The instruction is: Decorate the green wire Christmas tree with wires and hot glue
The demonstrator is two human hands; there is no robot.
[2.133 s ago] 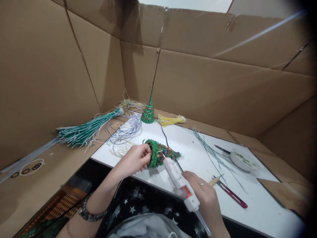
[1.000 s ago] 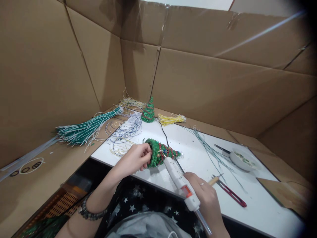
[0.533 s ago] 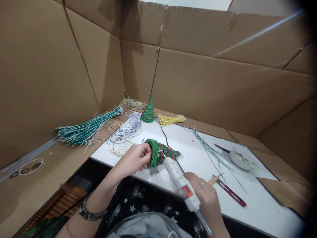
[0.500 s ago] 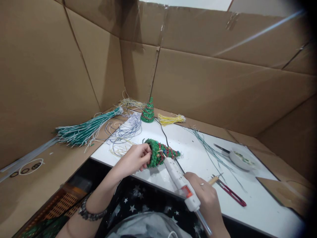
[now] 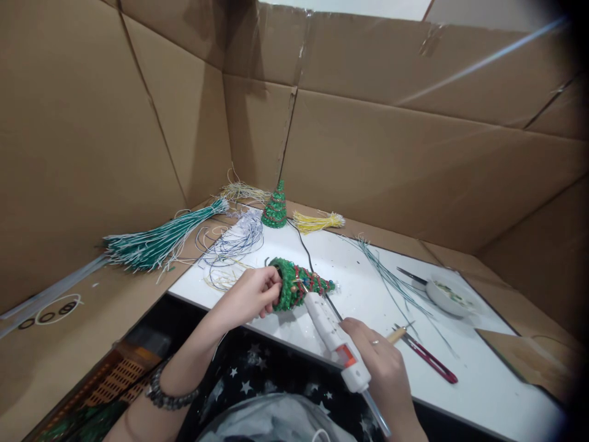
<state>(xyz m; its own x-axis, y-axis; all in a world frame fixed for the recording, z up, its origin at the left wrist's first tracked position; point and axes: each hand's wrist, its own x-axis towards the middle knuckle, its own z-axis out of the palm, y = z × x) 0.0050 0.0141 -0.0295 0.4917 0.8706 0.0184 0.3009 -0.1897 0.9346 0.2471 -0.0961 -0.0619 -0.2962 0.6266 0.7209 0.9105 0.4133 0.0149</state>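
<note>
Beaded tree (image 5: 301, 287): glossy green and red beads, knobbly. Glue gun (image 5: 335, 347): smooth white plastic. Table (image 5: 483, 380): smooth white top, faint sheen. Cardboard walls (image 5: 414, 153): matt brown. Wire bundle (image 5: 156, 245), 10 o'clock: plastic-coated green.

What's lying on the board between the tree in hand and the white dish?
In the head view, a loose spray of green wires lies between the held tree and the dish; otherwise bare white board.
</note>
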